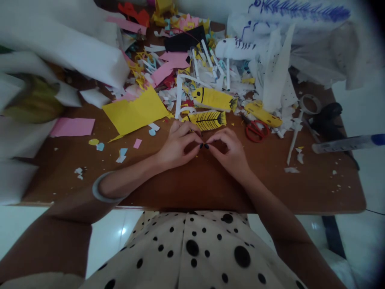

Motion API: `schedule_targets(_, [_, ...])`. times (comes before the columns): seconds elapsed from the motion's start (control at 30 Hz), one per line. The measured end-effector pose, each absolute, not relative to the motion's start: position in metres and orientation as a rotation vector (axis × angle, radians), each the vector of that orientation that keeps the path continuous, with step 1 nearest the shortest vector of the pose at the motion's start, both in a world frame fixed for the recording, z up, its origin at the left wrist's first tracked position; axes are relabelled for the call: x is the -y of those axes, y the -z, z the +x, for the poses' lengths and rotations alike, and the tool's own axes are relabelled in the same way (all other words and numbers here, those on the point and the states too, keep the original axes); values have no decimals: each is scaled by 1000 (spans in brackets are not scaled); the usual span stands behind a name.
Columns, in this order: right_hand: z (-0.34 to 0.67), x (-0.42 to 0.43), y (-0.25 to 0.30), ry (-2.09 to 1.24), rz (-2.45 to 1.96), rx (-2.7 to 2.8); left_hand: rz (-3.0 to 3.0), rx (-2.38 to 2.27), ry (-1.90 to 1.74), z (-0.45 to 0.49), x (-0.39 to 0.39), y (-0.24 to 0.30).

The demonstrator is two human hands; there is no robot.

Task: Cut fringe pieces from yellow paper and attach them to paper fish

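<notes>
Whatever lies between the fingertips is too small and dim to make out: the left hand and the right hand each bring thumb and forefinger together, tips almost meeting, so I cannot tell whether either grasps anything. The left hand's fingers overlap the near left edge of a yellow paper strip with black herringbone lines, and whether they touch it is unclear. That strip lies flat on the brown wooden tabletop, just beyond both hands, with a yellow paper fish shape with a black-fringed tail directly behind it. Red-handled scissors lie to the right of the right hand, their blades partly hard to see. Large white blocky shapes at the left are blurred and cut off by the frame, and a clear tube with a blue end runs out at the right edge.
</notes>
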State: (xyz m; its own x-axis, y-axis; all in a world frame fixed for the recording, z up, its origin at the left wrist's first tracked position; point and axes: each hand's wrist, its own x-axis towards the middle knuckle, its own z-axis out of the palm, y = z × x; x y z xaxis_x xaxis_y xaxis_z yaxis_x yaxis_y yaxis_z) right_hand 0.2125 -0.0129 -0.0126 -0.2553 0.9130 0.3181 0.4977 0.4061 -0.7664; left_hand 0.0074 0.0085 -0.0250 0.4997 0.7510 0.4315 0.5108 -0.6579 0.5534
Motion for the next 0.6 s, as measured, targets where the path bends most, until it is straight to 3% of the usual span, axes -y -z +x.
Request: schedule_targets(0.6, [214,13,16,-650,-1260,1852,2318,-947,-1023,8,-11,24])
